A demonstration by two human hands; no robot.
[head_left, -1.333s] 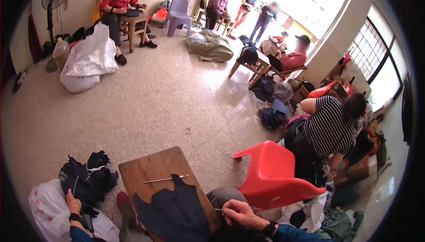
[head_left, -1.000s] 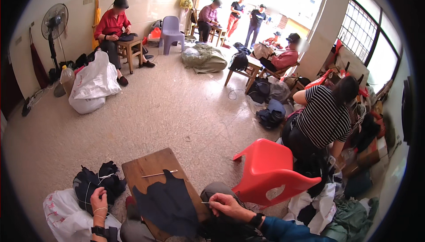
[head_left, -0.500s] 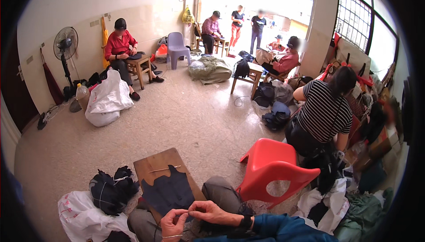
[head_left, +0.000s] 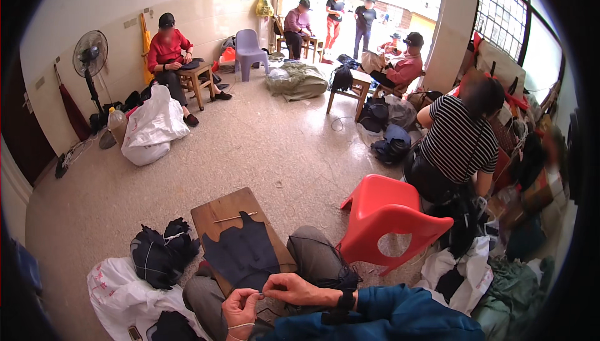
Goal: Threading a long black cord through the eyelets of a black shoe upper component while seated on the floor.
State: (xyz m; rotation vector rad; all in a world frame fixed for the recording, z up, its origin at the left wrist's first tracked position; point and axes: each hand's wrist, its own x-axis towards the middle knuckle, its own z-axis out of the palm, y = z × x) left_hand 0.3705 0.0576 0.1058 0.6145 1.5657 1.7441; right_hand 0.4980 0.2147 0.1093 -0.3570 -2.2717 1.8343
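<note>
My left hand and my right hand meet over my lap, fingertips nearly touching. Both are closed in a pinch on what looks like a dark thread, a loop of which hangs below the fingers. The exact point between the fingertips is too small to make out. Just beyond them, a dark navy knitted piece lies flat on a wooden board across my knees. A thin light-coloured stick rests on the board beside the piece's far edge.
A red plastic chair stands close on my right, near a person in a striped shirt. To my left are a dark tied bundle and a white sack. Farther off, several people sit on stools; a grey chair stands by the wall.
The view has tipped slightly, so the board and nearby things sit higher in the picture. My hands keep their pinch, now with a small dark bit showing between the fingertips.
</note>
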